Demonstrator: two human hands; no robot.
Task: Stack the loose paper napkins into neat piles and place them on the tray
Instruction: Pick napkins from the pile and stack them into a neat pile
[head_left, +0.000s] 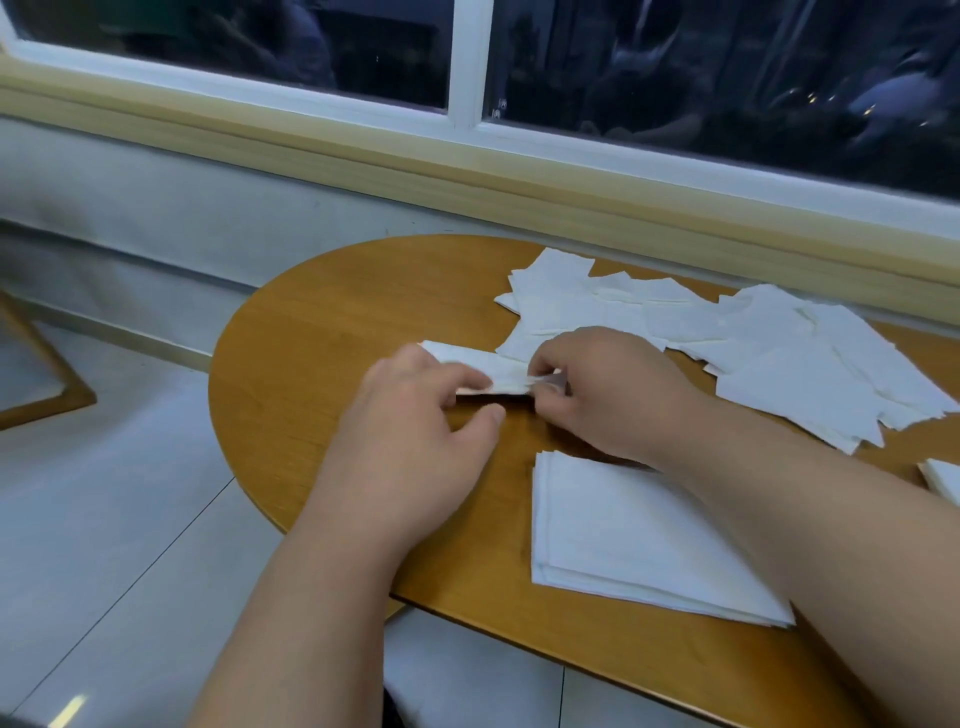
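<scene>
A thin bunch of white napkins (480, 366) is held on edge above the wooden table (322, 332). My left hand (415, 415) grips its left part, with the thumb underneath. My right hand (608, 389) pinches its right end with curled fingers. Loose napkins (753, 343) lie scattered across the back right of the table. A neat pile of napkins (623, 535) lies near the front edge, under my right forearm. The corner of another pile (943, 480) shows at the right border. No tray is in view.
The table has a rounded left end and stands against a wall under a window sill (467, 171). Tiled floor (104, 519) lies to the left and in front. A wooden frame (47, 384) stands at the far left.
</scene>
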